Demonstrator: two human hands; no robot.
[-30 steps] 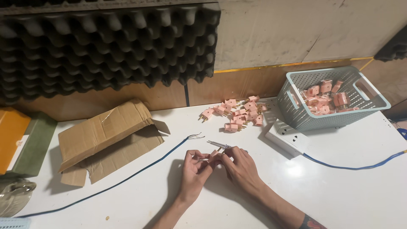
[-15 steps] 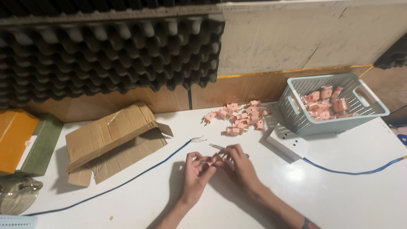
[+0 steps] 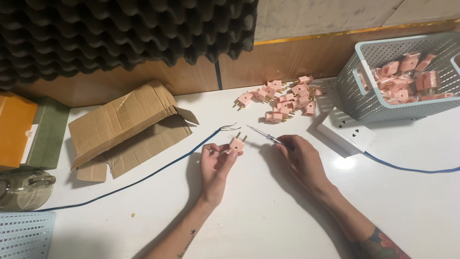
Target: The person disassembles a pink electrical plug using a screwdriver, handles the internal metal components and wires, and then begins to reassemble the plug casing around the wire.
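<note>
Pink plug is now sitting pinched in the left hand just above the table, while the right hand, gripping the little screwdriver, is pulling away from it, so the hands are separating after working close together.

Pink plug with brass-yellow pins, pinched in the left hand. Right hand on a screwdriver — silvery shaft, clear handle.

White table. Toward its far edge, a heap of pink plugs, same brass pins. Far-right corner: pale grey-blue basket with a perforated grid pattern, pink plugs inside. Beside it a white power strip — blue cable.

Dark blue wire crosses the left half. Brown cardboard box. Left edge: orange box, olive-green box. Behind the table, dark grey foam, egg-crate ridged.
</note>
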